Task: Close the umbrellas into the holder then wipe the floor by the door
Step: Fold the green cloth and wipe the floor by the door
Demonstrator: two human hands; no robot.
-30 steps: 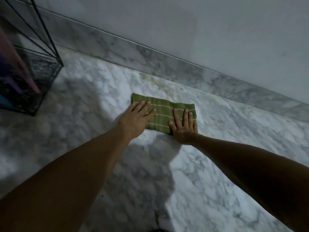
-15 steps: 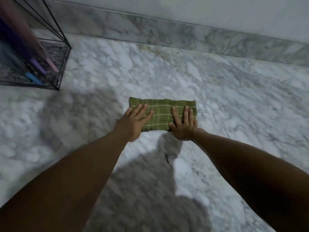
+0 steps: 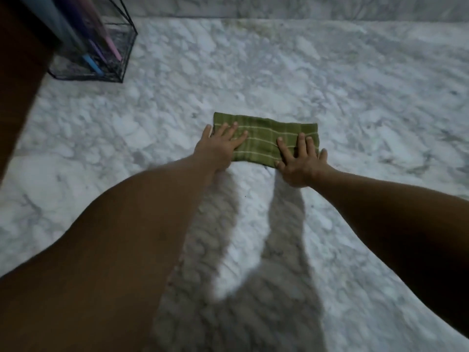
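Both the left hand [image 3: 218,148] and right hand [image 3: 300,163] are pressing flat, fingers straight and spread, on a folded green checked cloth [image 3: 264,139] lying on the marble floor [image 3: 355,97], well apart from the wire umbrella holder [image 3: 119,52].

Dim, cool grey-blue cast on my feed. Light comes from behind and above: both forearms throw soft-edged shadows onto the marble floor [image 3: 355,102], running toward the camera. No glare or hotspots, floor reads flat. Overall soft, mild motion blur; veining is smeared. Umbrella holder [image 3: 111,59] at top left is streaked and out of focus, colours bleeding. Wide-angle stretch balloons the near arms at the lower corners. Green cloth [image 3: 266,133] is the sharpest area.
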